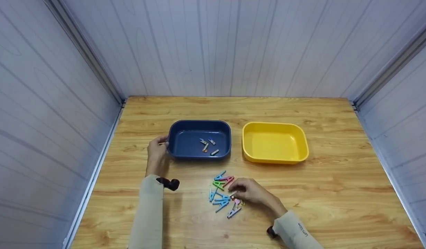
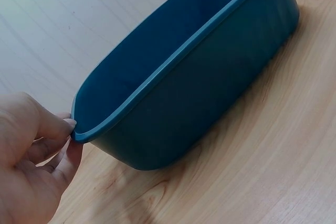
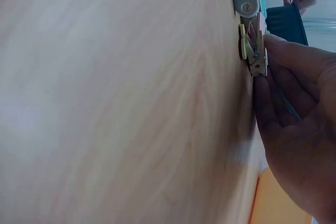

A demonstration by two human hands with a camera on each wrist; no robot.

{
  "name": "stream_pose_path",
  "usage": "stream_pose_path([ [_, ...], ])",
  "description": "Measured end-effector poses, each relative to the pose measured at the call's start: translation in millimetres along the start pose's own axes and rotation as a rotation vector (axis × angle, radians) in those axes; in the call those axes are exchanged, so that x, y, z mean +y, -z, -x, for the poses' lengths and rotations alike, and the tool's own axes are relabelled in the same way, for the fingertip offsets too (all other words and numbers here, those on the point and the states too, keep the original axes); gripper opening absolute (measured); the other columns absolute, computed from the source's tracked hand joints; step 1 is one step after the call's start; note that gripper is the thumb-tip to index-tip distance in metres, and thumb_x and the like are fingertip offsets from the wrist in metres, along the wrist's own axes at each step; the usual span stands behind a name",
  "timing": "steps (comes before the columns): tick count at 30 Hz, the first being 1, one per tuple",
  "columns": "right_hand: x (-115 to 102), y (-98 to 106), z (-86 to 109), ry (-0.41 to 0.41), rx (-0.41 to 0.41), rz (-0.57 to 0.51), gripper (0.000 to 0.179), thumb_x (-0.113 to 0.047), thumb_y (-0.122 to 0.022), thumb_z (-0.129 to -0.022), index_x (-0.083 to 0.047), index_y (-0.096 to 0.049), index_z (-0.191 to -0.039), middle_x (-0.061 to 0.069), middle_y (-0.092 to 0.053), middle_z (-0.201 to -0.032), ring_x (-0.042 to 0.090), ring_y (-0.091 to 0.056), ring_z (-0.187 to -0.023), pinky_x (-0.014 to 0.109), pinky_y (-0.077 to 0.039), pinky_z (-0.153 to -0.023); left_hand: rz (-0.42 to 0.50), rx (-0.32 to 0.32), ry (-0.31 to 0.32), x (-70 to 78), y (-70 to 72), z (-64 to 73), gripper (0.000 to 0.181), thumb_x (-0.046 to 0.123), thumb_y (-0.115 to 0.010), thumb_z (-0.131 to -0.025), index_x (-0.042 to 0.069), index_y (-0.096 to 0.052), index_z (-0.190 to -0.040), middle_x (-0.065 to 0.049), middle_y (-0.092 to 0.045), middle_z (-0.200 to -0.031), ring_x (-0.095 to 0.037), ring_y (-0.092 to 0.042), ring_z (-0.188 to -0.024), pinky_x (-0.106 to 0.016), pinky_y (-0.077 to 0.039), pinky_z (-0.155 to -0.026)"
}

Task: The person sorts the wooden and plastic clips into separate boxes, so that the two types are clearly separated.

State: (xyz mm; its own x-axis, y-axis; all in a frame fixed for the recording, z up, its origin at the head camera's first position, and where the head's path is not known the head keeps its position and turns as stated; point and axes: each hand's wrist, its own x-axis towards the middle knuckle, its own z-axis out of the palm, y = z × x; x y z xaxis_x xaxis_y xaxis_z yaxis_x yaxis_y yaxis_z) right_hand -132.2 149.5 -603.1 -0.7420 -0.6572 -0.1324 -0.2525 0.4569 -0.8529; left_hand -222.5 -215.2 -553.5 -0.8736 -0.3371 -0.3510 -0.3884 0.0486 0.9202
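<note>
With thumb and fingers my left hand [image 1: 155, 152] pinches the left rim of the dark blue bin [image 1: 178, 156]; the left wrist view shows the thumb [image 2: 67, 124] on the rim's corner. Several small wooden clothespins [image 1: 212, 141] lie inside this bin. My right hand [image 1: 253, 192] is low over the pile in front, pinching a small wooden clothespin [image 3: 257, 59] between thumb and fingertips. Around it lie plastic clothespins: blue [image 1: 222, 197], green [image 1: 219, 184], pink [image 1: 228, 180] and a grey one [image 1: 234, 211]. A pink heart-shaped piece [image 1: 237, 201] shows just below the fingers.
A yellow bin [image 1: 275, 161] stands to the right of the blue one, behind my right hand. Both bins and the pile are on a wood-grain table [image 1: 337, 193]. Pale panel walls [image 1: 220, 48] close off the back and both sides.
</note>
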Motion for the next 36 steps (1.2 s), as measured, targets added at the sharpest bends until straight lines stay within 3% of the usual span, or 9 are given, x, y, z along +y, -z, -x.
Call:
stream_pose_path([
  [2, -1, 0, 0.3, 0.002, -0.007, 0.003, 0.023, -0.007, -0.067, -0.086, -0.015, -0.069, -0.108, -0.003, -0.069, -0.106, 0.012, -0.061, -0.102, 0.030, -0.047, -0.093, 0.001, -0.003, 0.004, -0.3, 0.5, 0.0, 0.034, -0.004, -0.047, -0.093, 0.002, -0.060, -0.124, -0.016, -0.058, -0.120, -0.026, -0.054, -0.110, -0.030, -0.046, -0.089],
  [9, -2, -1, -0.2, 0.097, -0.010, 0.075, 0.017, -0.008, -0.067, -0.087, -0.011, -0.071, -0.103, 0.001, -0.070, -0.103, 0.012, -0.061, -0.100, 0.032, -0.048, -0.093, -0.157, -0.014, -0.058, -1.2, 3.6, 1.0, 0.033, 0.002, -0.047, -0.096, 0.004, -0.058, -0.127, -0.015, -0.058, -0.123, -0.024, -0.054, -0.112, -0.032, -0.045, -0.091],
  [15, 0, -3, 0.0, 0.112, 0.024, 0.090, 0.013, -0.011, -0.067, -0.088, -0.013, -0.072, -0.100, -0.002, -0.071, -0.099, 0.011, -0.062, -0.096, 0.032, -0.049, -0.090, -0.132, -0.021, -0.045, -1.6, 3.3, 0.1, 0.034, 0.002, -0.047, -0.095, 0.004, -0.059, -0.127, -0.015, -0.058, -0.124, -0.024, -0.053, -0.112, -0.032, -0.044, -0.093],
  [22, 1, -4, 2.1, 0.061, 0.062, 0.000, 0.013, -0.016, -0.067, -0.089, -0.015, -0.073, -0.100, -0.004, -0.071, -0.099, 0.011, -0.063, -0.095, 0.028, -0.050, -0.088, -0.073, -0.019, -0.019, -0.9, 2.5, -0.1, 0.031, 0.001, -0.048, -0.095, 0.003, -0.060, -0.124, -0.015, -0.058, -0.122, -0.025, -0.054, -0.111, -0.031, -0.045, -0.090],
  [30, 1, -3, 2.2, 0.003, 0.121, -0.064, 0.016, -0.015, -0.067, -0.089, -0.010, -0.072, -0.103, 0.003, -0.071, -0.103, 0.021, -0.064, -0.098, 0.025, -0.048, -0.087, -0.076, -0.012, -0.027, -0.7, 1.9, -1.5, 0.032, 0.000, -0.047, -0.095, 0.003, -0.060, -0.124, -0.014, -0.058, -0.120, -0.024, -0.054, -0.109, -0.030, -0.045, -0.089],
  [36, -30, 11, 7.1, -0.012, 0.120, -0.120, 0.018, -0.009, -0.065, -0.089, -0.001, -0.070, -0.105, 0.011, -0.070, -0.104, 0.022, -0.063, -0.100, 0.022, -0.047, -0.088, -0.148, -0.022, -0.047, -1.9, 3.8, -0.9, 0.031, 0.004, -0.048, -0.096, 0.003, -0.060, -0.125, -0.016, -0.059, -0.121, -0.025, -0.054, -0.109, -0.032, -0.046, -0.089],
])
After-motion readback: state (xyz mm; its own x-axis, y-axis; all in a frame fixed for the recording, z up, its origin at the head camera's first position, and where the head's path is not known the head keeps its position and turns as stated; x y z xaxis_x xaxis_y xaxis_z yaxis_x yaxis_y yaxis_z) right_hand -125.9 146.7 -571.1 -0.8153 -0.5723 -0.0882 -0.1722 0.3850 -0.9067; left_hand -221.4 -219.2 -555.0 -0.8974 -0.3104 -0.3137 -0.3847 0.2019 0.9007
